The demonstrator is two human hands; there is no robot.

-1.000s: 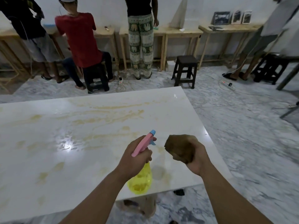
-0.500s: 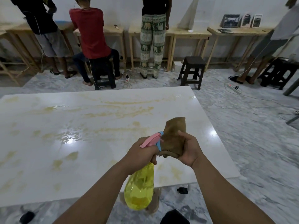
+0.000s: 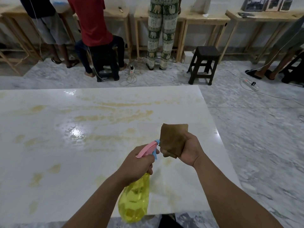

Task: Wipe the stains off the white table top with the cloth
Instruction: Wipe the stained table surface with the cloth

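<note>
Held above the table [image 3: 49, 162] near its right edge, one brown cloth [image 3: 174, 139] gripped by the right hand [image 3: 189, 150], one yellow bottle [image 3: 134, 199] clasped by the left hand [image 3: 136, 165] just beside it, many yellowish stains [image 3: 115, 116] spread over the table, one dark stool [image 3: 204, 65] and four people seen beyond the table's far edge.

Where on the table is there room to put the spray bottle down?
Nothing stands on the white table top; only yellow stains mark it. The broad stretch left of the left hand is open. So is the strip between the right hand and the right edge. It is crowded only where the spray bottle and brown cloth are held.
</note>
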